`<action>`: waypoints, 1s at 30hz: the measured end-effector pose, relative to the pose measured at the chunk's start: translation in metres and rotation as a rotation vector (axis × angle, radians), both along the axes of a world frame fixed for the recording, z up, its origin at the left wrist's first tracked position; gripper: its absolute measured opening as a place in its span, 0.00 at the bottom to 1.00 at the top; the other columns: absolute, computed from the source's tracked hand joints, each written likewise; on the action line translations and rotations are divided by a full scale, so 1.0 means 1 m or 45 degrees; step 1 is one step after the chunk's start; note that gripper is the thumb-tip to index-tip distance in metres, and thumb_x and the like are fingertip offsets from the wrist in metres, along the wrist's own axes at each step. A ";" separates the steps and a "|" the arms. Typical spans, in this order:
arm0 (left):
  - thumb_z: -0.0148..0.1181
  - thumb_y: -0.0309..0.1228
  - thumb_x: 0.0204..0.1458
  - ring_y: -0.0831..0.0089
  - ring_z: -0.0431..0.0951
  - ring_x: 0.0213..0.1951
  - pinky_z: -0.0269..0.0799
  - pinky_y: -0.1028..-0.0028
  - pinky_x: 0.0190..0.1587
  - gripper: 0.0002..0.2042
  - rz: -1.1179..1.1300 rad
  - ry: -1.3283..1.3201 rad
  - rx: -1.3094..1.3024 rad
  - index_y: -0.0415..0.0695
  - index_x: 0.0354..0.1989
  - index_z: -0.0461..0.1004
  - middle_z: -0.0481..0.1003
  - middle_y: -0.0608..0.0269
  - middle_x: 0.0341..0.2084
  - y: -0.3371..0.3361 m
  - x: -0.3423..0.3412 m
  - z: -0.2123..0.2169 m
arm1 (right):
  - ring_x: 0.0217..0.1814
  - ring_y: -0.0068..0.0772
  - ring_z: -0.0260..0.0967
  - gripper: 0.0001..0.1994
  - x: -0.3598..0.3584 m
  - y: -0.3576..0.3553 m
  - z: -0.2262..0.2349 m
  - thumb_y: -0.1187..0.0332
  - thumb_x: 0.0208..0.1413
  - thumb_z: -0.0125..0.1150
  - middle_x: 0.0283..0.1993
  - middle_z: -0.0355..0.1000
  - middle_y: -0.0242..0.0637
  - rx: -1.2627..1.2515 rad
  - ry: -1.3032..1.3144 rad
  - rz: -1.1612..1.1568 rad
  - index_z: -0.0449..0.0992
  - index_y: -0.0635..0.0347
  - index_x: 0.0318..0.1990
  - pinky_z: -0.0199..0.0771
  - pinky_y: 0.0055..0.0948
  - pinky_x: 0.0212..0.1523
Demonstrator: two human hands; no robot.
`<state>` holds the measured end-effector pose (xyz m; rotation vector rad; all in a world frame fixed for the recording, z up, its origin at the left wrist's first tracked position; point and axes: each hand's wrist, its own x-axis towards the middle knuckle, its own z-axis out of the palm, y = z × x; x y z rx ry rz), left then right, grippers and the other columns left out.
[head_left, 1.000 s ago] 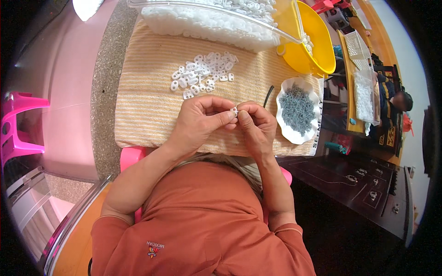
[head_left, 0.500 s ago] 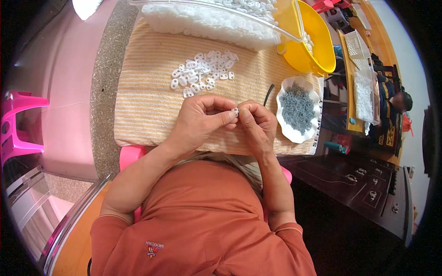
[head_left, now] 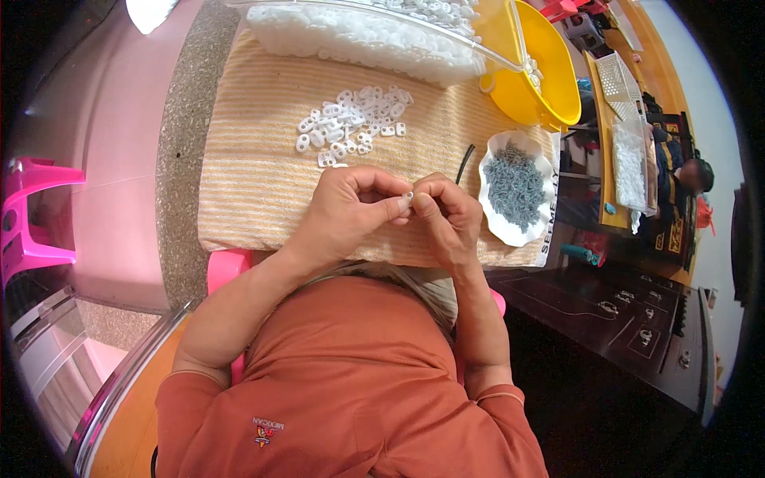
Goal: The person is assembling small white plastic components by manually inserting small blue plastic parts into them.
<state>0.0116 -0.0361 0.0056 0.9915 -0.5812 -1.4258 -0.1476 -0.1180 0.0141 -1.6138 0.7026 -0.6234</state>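
Observation:
Over the near part of the striped cloth, both hands meet at the fingertips. My left hand pinches a small white plastic piece between thumb and forefinger. Closed in a pinch too, my right hand grips the same piece from the other side; the fingers cover most of it. Just beyond the left hand lies a loose pile of white plastic pieces with holes. To the right of my right hand, a white scalloped dish holds many tiny grey spring-like parts.
A clear plastic bin full of white pieces stands at the far edge, beside a yellow basin. A short black rod rests left of the dish. A pink stool stands at left; another person sits far right.
The white piece has turned slightly between my fingertips, and less of it shows. My right hand has shifted a little; both hands keep their pinch.

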 end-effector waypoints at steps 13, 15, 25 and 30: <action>0.60 0.22 0.52 0.78 0.78 0.32 0.75 0.81 0.37 0.08 0.059 0.009 0.004 0.32 0.40 0.75 0.78 0.60 0.31 0.000 0.001 0.001 | 0.37 0.18 0.68 0.06 -0.001 0.000 0.002 0.73 0.60 0.56 0.37 0.73 0.31 0.304 -0.180 -0.007 0.75 0.69 0.39 0.67 0.16 0.40; 0.60 0.22 0.52 0.77 0.78 0.33 0.76 0.80 0.37 0.09 0.052 0.066 0.008 0.32 0.41 0.75 0.77 0.59 0.32 -0.001 0.001 0.000 | 0.38 0.18 0.68 0.07 -0.004 -0.001 0.000 0.73 0.60 0.55 0.37 0.73 0.31 0.269 -0.151 0.001 0.75 0.69 0.39 0.67 0.16 0.40; 0.60 0.21 0.52 0.76 0.78 0.33 0.77 0.79 0.39 0.09 0.036 0.075 0.020 0.31 0.41 0.74 0.77 0.58 0.33 0.000 0.003 0.005 | 0.35 0.14 0.64 0.06 0.000 0.003 -0.001 0.72 0.62 0.52 0.33 0.70 0.28 0.244 -0.106 -0.024 0.72 0.64 0.35 0.65 0.16 0.38; 0.60 0.21 0.51 0.76 0.78 0.34 0.78 0.79 0.39 0.09 -0.001 0.094 0.006 0.31 0.41 0.74 0.77 0.58 0.34 0.000 0.003 0.002 | 0.35 0.14 0.61 0.08 0.002 0.005 -0.001 0.68 0.63 0.50 0.32 0.68 0.26 0.180 -0.081 -0.044 0.71 0.63 0.34 0.62 0.17 0.38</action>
